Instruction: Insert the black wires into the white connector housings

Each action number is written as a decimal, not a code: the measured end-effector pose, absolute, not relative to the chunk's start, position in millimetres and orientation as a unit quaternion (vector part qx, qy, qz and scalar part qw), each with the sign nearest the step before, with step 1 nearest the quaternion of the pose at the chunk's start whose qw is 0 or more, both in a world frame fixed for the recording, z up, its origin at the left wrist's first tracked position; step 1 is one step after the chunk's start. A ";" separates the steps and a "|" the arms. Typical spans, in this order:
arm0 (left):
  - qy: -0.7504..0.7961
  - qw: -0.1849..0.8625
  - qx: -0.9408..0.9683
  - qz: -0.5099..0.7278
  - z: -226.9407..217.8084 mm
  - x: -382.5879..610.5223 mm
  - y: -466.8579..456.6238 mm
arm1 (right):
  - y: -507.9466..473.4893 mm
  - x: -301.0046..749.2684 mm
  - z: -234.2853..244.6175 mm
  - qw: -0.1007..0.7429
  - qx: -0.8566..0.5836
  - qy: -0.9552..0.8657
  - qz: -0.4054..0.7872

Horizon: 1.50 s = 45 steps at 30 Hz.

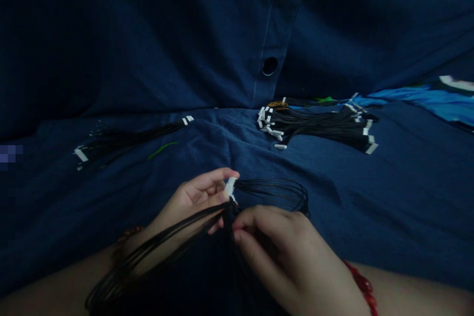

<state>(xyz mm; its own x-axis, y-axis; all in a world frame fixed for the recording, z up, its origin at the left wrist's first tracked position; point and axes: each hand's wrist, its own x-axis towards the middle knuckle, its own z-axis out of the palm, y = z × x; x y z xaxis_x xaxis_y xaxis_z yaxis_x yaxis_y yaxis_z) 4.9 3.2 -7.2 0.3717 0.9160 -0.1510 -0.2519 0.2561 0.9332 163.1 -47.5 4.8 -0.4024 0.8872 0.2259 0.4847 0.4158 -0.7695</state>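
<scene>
Since the thin black wires point(274, 192) are light and limp, they are best held by the stiff white connector point(230, 186), which is pinched by the left hand point(192, 202); strands are pinched by the right hand point(274, 242) above the blue duvet cover point(111, 59), with more wire bundles point(318, 128) laid beyond.

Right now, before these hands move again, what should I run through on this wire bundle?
Left hand on white connector: ok, pinched at the fingertips.
Right hand on black wires: ok, pinching strands just below the connector.
Wire ends inside the connector: cannot tell, fingers hide them.
Strands free of tangles: cannot tell, they cross in shadow around the hands.
Large bundle apart from the hands: ok, it lies farther up the blue cloth without touching them.
</scene>
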 end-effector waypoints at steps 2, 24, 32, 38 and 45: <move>0.379 0.688 0.454 0.420 -7.2 4.9 2.0 | -43.6 165.0 5.7 0.328 -0.436 -0.772 0.324; 0.425 0.621 0.539 0.378 -8.4 3.5 1.8 | -27.5 162.1 -2.4 0.303 -0.479 -0.670 0.480; 0.416 0.669 0.473 0.395 -10.4 3.6 6.1 | -22.2 181.8 20.5 0.233 -0.508 -0.699 0.446; 0.435 0.679 0.396 0.440 0.7 2.6 -0.1 | -8.2 230.8 49.7 0.181 -0.382 -0.515 0.745; 0.426 0.690 0.397 0.430 3.8 2.6 -3.0 | -3.7 248.8 84.9 0.545 -0.408 -0.484 0.549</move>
